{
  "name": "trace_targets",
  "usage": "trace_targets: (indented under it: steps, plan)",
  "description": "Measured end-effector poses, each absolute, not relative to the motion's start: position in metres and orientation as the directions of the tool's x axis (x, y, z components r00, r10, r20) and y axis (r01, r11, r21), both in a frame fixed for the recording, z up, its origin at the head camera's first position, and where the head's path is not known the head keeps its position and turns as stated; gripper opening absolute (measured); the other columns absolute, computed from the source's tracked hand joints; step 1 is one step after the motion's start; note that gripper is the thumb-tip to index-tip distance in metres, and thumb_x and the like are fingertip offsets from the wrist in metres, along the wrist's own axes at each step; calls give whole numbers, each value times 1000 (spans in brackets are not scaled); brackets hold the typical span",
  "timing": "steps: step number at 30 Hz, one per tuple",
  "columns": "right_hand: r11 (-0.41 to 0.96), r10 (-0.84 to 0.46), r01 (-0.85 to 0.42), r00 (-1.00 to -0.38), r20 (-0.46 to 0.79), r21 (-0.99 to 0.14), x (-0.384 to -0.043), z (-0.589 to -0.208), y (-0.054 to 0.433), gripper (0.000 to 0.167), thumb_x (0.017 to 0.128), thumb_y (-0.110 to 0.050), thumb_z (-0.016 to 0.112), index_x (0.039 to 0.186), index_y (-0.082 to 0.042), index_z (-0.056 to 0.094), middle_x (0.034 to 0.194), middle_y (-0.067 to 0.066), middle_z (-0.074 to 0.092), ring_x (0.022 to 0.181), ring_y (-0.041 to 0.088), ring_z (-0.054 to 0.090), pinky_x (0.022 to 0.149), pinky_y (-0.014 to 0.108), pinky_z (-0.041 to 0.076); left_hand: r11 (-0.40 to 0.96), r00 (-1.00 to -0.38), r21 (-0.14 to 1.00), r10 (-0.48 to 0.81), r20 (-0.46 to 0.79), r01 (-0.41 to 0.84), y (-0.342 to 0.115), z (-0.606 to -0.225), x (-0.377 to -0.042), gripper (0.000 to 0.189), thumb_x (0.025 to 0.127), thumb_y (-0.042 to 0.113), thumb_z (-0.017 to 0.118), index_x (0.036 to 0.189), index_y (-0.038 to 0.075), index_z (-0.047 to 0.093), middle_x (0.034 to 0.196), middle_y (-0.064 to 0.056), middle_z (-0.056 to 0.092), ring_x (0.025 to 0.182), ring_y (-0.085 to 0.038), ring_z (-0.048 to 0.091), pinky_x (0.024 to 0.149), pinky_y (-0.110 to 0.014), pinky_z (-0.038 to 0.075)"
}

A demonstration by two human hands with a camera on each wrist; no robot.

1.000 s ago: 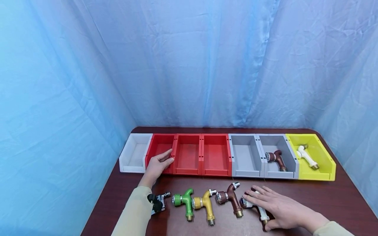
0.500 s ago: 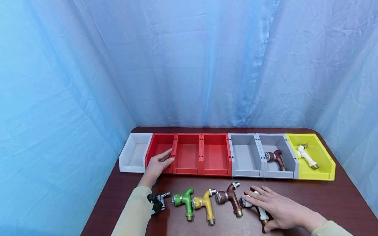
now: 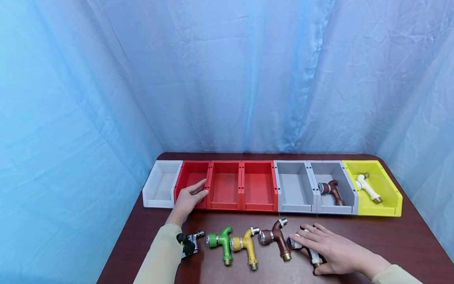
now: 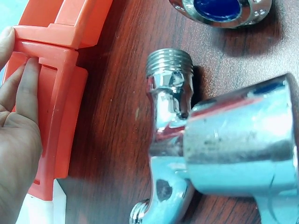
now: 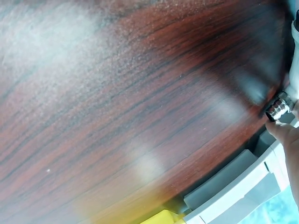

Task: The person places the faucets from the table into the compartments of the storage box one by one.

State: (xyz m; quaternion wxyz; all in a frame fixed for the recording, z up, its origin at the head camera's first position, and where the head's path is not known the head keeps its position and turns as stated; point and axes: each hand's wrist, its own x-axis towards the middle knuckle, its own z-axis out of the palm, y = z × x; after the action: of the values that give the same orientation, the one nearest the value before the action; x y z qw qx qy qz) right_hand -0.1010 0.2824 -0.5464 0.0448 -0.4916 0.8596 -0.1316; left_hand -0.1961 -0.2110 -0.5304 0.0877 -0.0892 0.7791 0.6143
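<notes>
White tap [image 3: 315, 256], near right, seems held in right hand [image 3: 342, 252]; left hand [image 3: 186, 202], fingers loosely parted, touches leftmost red bin [image 3: 194, 172].

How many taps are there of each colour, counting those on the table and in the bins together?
Silver tap: 1
Green tap: 1
Yellow tap: 1
Brown taps: 2
White taps: 2
Total: 7
</notes>
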Motion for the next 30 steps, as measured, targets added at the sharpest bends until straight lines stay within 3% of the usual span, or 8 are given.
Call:
trace_targets:
  steps: [6, 7, 9, 12, 14, 17, 24, 30]
  plan:
    - [483, -855, -834, -515, 62, -266, -101, -547, 281, 94, 84, -57, 78, 160, -22, 36, 149, 6, 56, 131, 43, 55, 115, 9, -16, 229, -968, 940, -32, -251, -251, -211, -530, -196, 58, 92, 26, 78, 146, 36, 58, 152, -4, 53, 143, -36, 41, 93, -48, 59]
    - [486, -854, -834, -517, 60, -263, -101, -547, 281, 94, 84, -57, 78, 160, -22, 36, 149, 6, 56, 131, 42, 55, 116, 10, -14, 229, -967, 940, -30, -252, -252, -211, -530, -196, 59, 92, 26, 78, 146, 36, 57, 152, -5, 53, 143, -36, 41, 93, -48, 59]
    - [495, -851, -831, -522, 52, -253, -101, -546, 280, 94, 84, -58, 77, 160, -22, 35, 149, 4, 56, 131, 41, 55, 124, 22, 5, 229, -967, 940, -30, -253, -253, -211, -531, -196, 59, 92, 26, 78, 146, 36, 57, 152, -5, 53, 143, -36, 41, 93, -48, 59]
    - [495, -852, -834, -521, 54, -243, -100, -547, 280, 94, 84, -58, 76, 160, -22, 35, 149, 4, 56, 131, 41, 56, 123, 26, 10, 231, -967, 940, -29, -253, -252, -211, -531, -196, 59, 92, 26, 78, 146, 36, 57, 152, -5, 53, 144, -36, 41, 93, -49, 59]
    - [489, -855, -840, -515, 59, -235, -101, -546, 281, 94, 84, -57, 77, 160, -21, 36, 148, 5, 56, 130, 42, 56, 125, 25, 8, 233, -967, 939, -30, -254, -253, -211, -530, -195, 59, 92, 27, 78, 146, 36, 57, 152, -4, 53, 144, -36, 40, 93, -49, 58]
    - [468, -865, -855, -495, 81, -225, -102, -546, 281, 95, 83, -55, 79, 160, -18, 37, 147, 9, 57, 128, 44, 57, 117, 12, -16, 234, -967, 938, -30, -255, -254, -211, -530, -196, 60, 91, 27, 78, 146, 37, 57, 152, -4, 53, 144, -36, 40, 94, -50, 58]
    - [453, -875, -877, -472, 107, -159, -105, -545, 281, 99, 80, -53, 82, 160, -18, 36, 147, 10, 57, 128, 42, 58, 119, 17, -16, 237, -967, 938, -28, -254, -254, -211, -530, -197, 59, 92, 27, 78, 146, 37, 57, 152, -4, 53, 144, -36, 40, 95, -51, 57]
    - [416, -887, -908, -417, 201, -48, -107, -547, 281, 106, 70, -54, 86, 157, -13, 42, 145, 13, 59, 126, 41, 59, 124, 28, -13, 238, -966, 936, -29, -259, -258, -211, -528, -196, 60, 92, 27, 78, 146, 37, 57, 153, -4, 53, 144, -36, 39, 95, -51, 57]
